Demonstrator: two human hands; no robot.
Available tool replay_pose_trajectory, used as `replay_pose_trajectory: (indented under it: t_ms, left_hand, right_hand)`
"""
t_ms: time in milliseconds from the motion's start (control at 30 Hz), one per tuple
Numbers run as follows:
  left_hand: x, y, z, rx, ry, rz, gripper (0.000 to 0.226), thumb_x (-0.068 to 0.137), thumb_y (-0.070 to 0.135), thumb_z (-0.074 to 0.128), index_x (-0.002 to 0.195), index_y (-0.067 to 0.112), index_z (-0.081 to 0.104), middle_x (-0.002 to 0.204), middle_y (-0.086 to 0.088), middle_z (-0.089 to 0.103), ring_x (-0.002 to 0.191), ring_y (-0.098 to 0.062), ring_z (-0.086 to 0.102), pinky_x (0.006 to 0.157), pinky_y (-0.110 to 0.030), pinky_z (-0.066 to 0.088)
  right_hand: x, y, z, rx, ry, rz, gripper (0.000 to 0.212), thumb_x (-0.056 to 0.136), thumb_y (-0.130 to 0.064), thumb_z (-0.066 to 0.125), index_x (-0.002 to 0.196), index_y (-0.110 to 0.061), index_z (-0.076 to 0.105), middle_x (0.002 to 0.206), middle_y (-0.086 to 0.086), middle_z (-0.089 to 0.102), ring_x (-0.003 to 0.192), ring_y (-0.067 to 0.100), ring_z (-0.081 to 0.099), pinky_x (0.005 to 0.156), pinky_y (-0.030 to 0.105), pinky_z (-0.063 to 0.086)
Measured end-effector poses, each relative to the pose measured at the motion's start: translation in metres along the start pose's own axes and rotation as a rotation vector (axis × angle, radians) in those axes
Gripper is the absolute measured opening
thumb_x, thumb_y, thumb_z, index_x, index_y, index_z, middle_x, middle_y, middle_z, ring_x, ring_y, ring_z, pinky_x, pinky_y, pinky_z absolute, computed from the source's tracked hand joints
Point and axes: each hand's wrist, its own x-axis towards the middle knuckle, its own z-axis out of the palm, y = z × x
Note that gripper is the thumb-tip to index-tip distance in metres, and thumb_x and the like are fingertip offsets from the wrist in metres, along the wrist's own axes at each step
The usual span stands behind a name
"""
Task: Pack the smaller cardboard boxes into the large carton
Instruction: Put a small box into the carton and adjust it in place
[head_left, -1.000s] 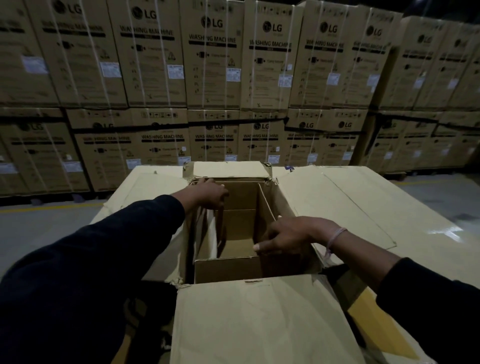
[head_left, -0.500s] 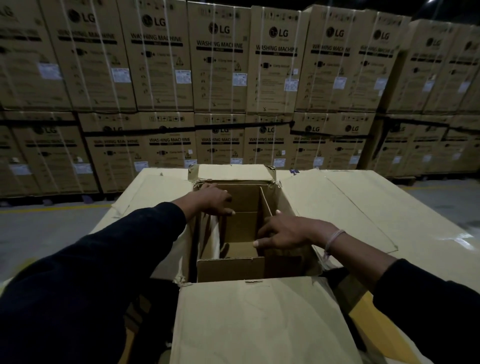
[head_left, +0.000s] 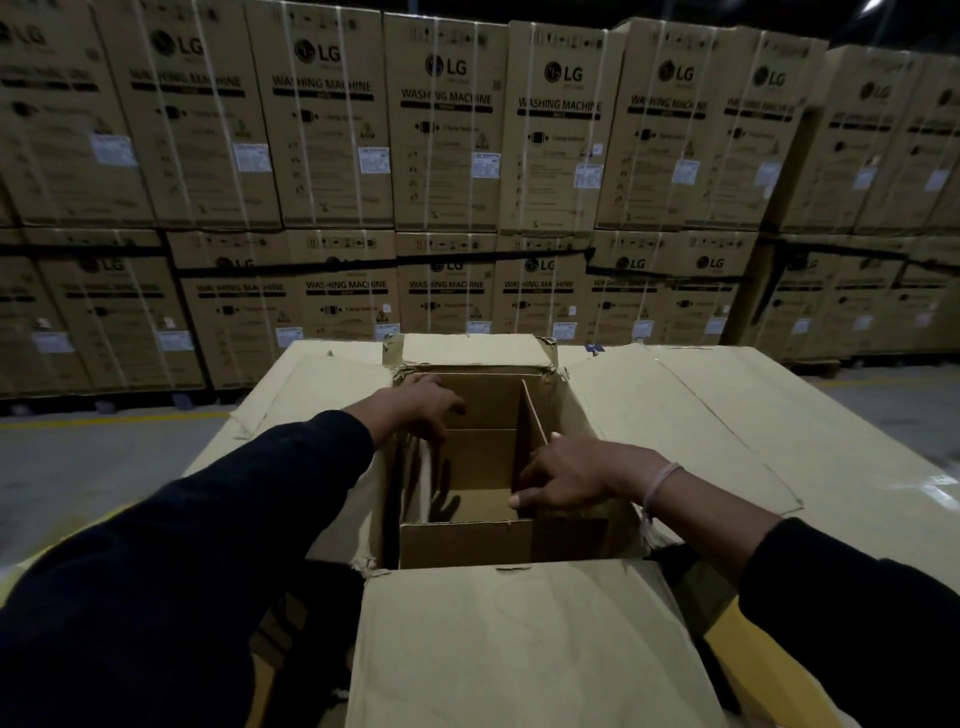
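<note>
Inside large carton (head_left: 519, 649), L hand (head_left: 421, 402) fingers curled down empty, R hand (head_left: 566, 478) gripping divider (head_left: 532, 421).

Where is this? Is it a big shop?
Most likely a warehouse, not a shop. Tall stacks of strapped washing machine boxes fill the back, the floor is bare concrete with a painted yellow line, and someone is packing an open carton.

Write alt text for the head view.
Both hands reach into an open large carton: the left hand at its far left rim, the right hand on an upright cardboard panel inside. Stacked washing machine boxes fill the background.
</note>
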Motion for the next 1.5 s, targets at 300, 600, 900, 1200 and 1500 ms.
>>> replay_pose_trajectory:
  t_ms: [300,600,900,1200,1500]
  left_hand:
    - [0.001,-0.014,0.001,-0.051,-0.016,-0.072,0.069,0.101,0.013,0.057,0.160,0.031,0.026,0.170,-0.005,0.013,0.156,-0.037,0.008,0.123,-0.058,0.023]
    - [0.003,-0.011,-0.006,-0.107,0.057,-0.058,0.064,0.097,0.020,0.066,0.155,0.026,0.039,0.154,-0.006,0.042,0.142,-0.029,0.037,0.111,-0.045,0.040]
    - [0.001,-0.005,-0.013,-0.034,0.077,0.016,0.061,0.098,0.037,0.065,0.153,0.025,0.042,0.151,-0.005,0.050,0.142,-0.027,0.040,0.114,-0.046,0.039]
    - [-0.009,-0.004,-0.009,-0.017,0.133,0.016,0.063,0.098,0.055,0.057,0.152,0.027,0.043,0.155,-0.002,0.047,0.149,-0.027,0.029,0.119,-0.051,0.029]
    - [-0.033,0.020,-0.009,-0.018,0.013,0.080,0.060,0.102,0.040,0.057,0.157,0.026,0.037,0.161,-0.004,0.038,0.154,-0.027,0.024,0.123,-0.051,0.027]
  right_hand:
    - [-0.008,-0.003,0.004,0.022,-0.057,0.075,0.066,0.092,-0.077,0.051,0.137,-0.031,0.065,0.130,-0.001,0.068,0.117,0.023,0.062,0.103,0.045,0.053]
    - [-0.026,-0.001,0.001,-0.005,-0.101,0.055,0.063,0.090,-0.075,0.059,0.141,-0.039,0.061,0.147,-0.005,0.053,0.132,0.022,0.050,0.108,0.043,0.046]
    - [-0.020,0.004,-0.010,0.004,0.056,-0.056,0.062,0.094,-0.069,0.057,0.142,-0.030,0.062,0.151,-0.002,0.044,0.134,0.024,0.047,0.108,0.042,0.046]
    - [-0.010,0.011,-0.011,0.029,0.122,-0.067,0.070,0.091,-0.078,0.053,0.143,-0.033,0.061,0.151,-0.006,0.045,0.122,0.013,0.048,0.106,0.038,0.044]
    - [0.016,-0.014,-0.002,0.134,0.078,-0.098,0.045,0.106,-0.049,0.051,0.143,-0.026,0.062,0.150,0.000,0.054,0.136,0.021,0.049,0.109,0.039,0.040]
